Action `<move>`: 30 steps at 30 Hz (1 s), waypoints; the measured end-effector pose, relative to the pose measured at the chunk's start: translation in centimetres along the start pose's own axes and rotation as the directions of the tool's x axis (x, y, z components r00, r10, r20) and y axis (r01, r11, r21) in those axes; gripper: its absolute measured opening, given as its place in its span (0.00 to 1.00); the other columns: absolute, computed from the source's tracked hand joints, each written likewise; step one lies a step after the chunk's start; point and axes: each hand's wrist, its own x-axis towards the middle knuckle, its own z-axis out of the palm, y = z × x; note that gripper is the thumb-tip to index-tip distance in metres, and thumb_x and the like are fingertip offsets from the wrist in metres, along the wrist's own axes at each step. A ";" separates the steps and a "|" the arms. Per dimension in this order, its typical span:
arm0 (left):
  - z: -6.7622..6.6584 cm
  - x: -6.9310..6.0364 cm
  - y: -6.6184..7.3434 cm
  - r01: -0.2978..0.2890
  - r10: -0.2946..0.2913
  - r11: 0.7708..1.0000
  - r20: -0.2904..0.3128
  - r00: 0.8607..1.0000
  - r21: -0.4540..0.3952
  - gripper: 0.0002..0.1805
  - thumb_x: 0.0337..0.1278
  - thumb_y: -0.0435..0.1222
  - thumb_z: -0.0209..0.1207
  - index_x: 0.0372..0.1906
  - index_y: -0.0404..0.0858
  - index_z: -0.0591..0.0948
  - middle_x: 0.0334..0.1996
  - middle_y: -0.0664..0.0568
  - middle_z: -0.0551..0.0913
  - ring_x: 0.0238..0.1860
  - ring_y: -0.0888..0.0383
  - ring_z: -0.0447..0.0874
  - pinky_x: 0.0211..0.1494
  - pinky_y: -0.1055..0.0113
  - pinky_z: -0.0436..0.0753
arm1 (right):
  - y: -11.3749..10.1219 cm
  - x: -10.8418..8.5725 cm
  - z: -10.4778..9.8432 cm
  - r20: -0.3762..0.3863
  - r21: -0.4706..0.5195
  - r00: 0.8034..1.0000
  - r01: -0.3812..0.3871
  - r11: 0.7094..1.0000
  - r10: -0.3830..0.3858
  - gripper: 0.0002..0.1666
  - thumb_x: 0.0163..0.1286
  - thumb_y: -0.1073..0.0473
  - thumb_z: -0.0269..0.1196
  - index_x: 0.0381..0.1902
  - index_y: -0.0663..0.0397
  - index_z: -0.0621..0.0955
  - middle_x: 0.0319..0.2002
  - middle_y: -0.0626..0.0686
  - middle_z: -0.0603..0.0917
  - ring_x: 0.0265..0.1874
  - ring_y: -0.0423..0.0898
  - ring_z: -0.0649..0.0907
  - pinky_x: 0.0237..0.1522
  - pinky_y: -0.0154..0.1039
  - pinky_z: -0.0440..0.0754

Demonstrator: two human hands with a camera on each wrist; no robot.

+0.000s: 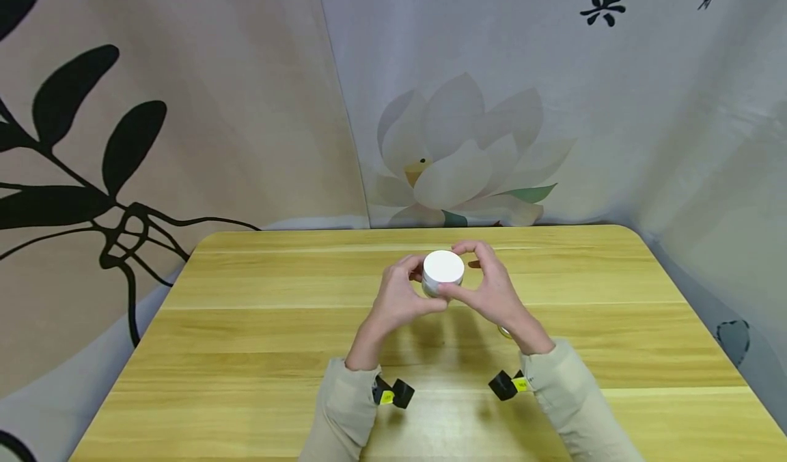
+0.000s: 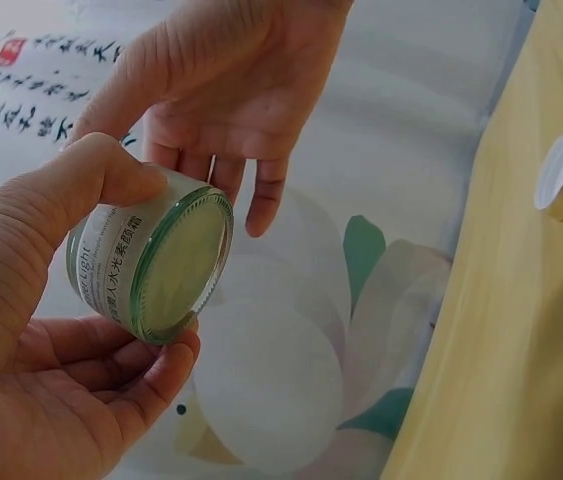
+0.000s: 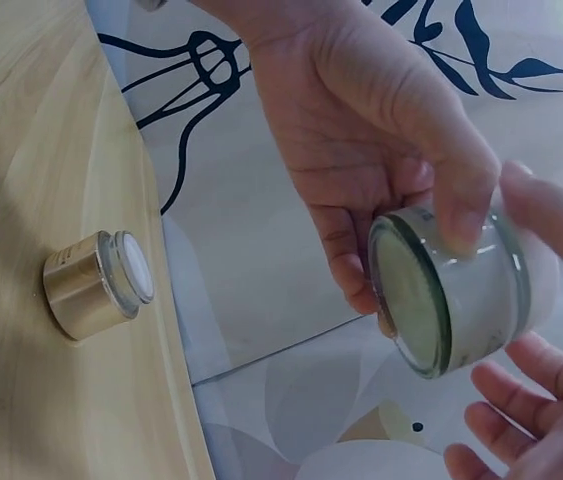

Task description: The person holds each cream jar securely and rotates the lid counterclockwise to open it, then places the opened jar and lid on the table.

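A round glass cream jar [image 1: 442, 275] with a white top and printed side is held above the table, tilted in both wrist views. My left hand [image 1: 398, 291] grips its body, thumb across the printed side and fingers round the opposite side, as the left wrist view shows. My right hand [image 1: 488, 286] curves round the top end, thumb on the near side and index finger at the far edge. In the right wrist view, several of its fingers [image 3: 501, 415] stand apart from the glass. The right thumb tip is partly hidden in the left wrist view.
A small gold jar [image 3: 86, 285] with a white top stands on the wooden table [image 1: 246, 352]; my right wrist mostly hides it in the head view. A printed curtain [image 1: 258, 106] hangs behind the far edge. Both wrists wear small black cameras [image 1: 402, 393].
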 end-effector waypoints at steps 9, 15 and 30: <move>0.0 0.0 -0.1 -0.019 0.019 1.000 -0.013 1.000 -0.001 0.28 0.33 0.32 0.69 0.48 0.29 0.78 0.39 0.45 0.81 0.35 0.55 0.76 0.39 0.68 0.79 | 0.1 0.0 -0.8 0.070 -0.002 0.995 0.074 0.997 -0.074 0.28 0.54 0.65 0.69 0.55 0.57 0.77 0.55 0.56 0.74 0.54 0.51 0.71 0.51 0.57 0.69; 0.0 0.1 0.0 -0.012 0.012 1.000 -0.011 1.000 0.005 0.28 0.32 0.31 0.70 0.48 0.28 0.78 0.39 0.45 0.81 0.36 0.55 0.76 0.40 0.64 0.80 | 0.3 -0.1 -0.5 0.030 -0.009 0.997 0.070 0.998 -0.069 0.33 0.52 0.65 0.71 0.57 0.60 0.72 0.54 0.58 0.74 0.55 0.51 0.70 0.51 0.57 0.69; 0.0 -0.1 -0.1 -0.001 0.001 1.000 -0.007 1.000 -0.002 0.28 0.34 0.31 0.69 0.49 0.29 0.78 0.40 0.45 0.80 0.37 0.55 0.76 0.40 0.67 0.79 | 0.4 -0.1 -0.3 0.025 0.009 0.998 0.058 0.998 -0.058 0.29 0.53 0.65 0.70 0.54 0.58 0.77 0.52 0.54 0.76 0.52 0.48 0.72 0.50 0.53 0.71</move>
